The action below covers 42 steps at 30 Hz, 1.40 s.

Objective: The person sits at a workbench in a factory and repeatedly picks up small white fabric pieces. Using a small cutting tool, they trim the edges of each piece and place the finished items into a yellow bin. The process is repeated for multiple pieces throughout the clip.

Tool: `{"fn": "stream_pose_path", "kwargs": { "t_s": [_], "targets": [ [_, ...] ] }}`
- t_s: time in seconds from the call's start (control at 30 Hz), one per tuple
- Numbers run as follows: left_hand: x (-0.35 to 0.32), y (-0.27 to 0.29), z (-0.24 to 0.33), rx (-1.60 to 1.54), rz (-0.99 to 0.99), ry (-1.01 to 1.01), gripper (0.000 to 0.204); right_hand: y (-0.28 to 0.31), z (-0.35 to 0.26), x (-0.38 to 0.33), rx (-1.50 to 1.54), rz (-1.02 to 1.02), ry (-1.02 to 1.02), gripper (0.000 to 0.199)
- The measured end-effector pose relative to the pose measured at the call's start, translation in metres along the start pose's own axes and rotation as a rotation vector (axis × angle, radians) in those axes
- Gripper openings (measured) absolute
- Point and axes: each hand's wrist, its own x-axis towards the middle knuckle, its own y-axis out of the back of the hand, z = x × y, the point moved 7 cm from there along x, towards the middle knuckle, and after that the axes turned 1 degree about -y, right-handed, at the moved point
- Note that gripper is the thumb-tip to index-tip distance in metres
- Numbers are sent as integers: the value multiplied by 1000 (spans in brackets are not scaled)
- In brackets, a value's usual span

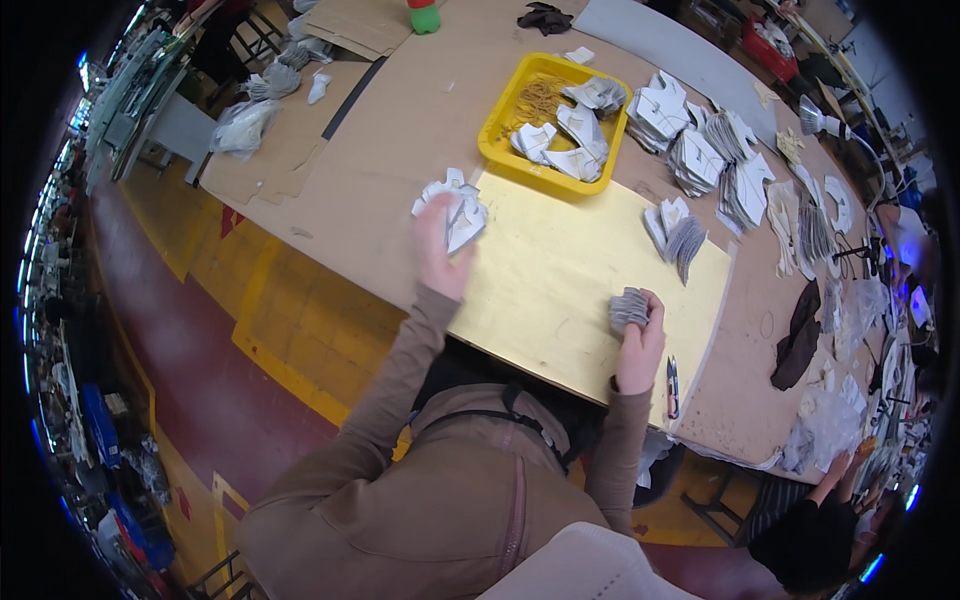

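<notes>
1. Right grip [644,345]: bent round a small grey bundle [628,309], nearly closed, with only the bundle between thumb and fingers. Over the right part of the yellow sheet [550,300]; hard to tell about touching it.
2. Left grip [439,252]: at the pile of white pieces [465,216], partly bent, fingers along the left side, thumb lower down. Too blurry to tell a tight hold from a light touch. Close to the far left corner of the sheet.
3. Grey bundle: lots of thin layers, like a fat little book. Probably light and a bit soft, so easy to squash. Best held across the whole stack, thumb on one side, fingers on the other.
4. White pieces: thin and flat, with odd shapes and pointy corners. Probably light and bendy, maybe slippery against each other. Best taken by the sides of the whole pile, not by one top piece.
5. Not likely to break from a bump, but likely to slide apart. Pinch firmly, not too hard, and mind the corners.
6. Nearby on the surface [360,220]: another grey-and-white bundle [680,238], a yellow tray [542,178] with tan loops [540,98] inside, and a pen [672,388].
</notes>
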Motion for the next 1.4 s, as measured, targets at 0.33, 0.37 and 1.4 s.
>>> {"fn": "stream_pose_path", "kwargs": {
  "t_s": [0.33, 0.37, 1.4],
  "targets": [
    [20, 29, -78, 235, -59, 270, 45, 15, -56, -6, -481, 314, 293, 60],
    [21, 29, -85, 41, -47, 339, 41, 14, -66, -10, -452, 323, 305, 60],
    [-29, 63, -96, -633, 277, 650, 40, -192, -79, 56, 281, -131, 235, 5]
  ]
}}
